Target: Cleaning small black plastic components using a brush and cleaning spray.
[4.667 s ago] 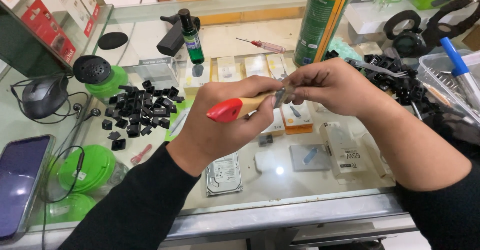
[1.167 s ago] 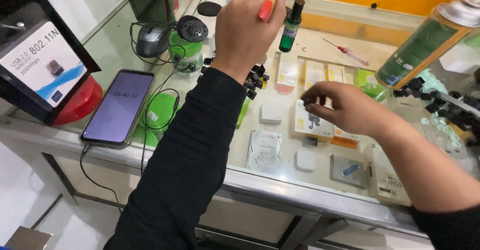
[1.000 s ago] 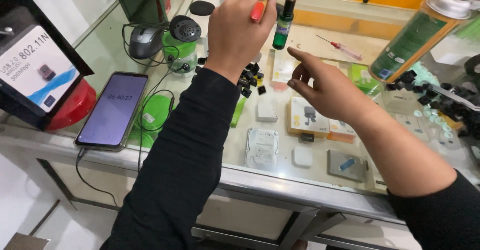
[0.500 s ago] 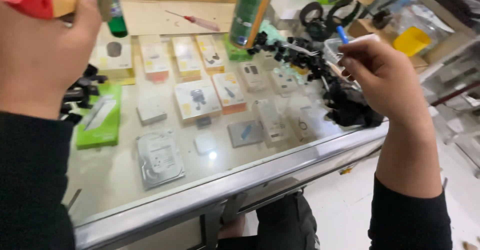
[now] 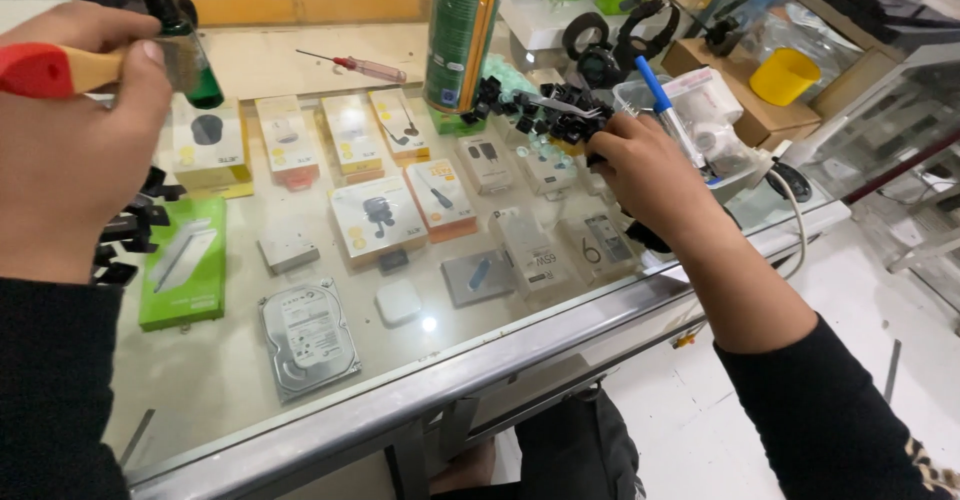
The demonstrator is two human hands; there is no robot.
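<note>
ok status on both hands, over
Left hand gripping red-handled brush, raised. Right hand at the pile of black keycaps, beside green spray can. Nothing between them.

Glass counter [image 5: 330, 380] w/ spray can [image 5: 462, 35], screwdriver [image 5: 352, 64], keycaps [image 5: 535, 112].

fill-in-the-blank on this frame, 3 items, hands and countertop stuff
1. The left hand grips a brush whose handle has a ____ end.
2. The right hand reaches into the pile of black ____.
3. The small screwdriver lies to the ____ of the tall spray can in the picture.

Missing words: red; keycaps; left
</note>
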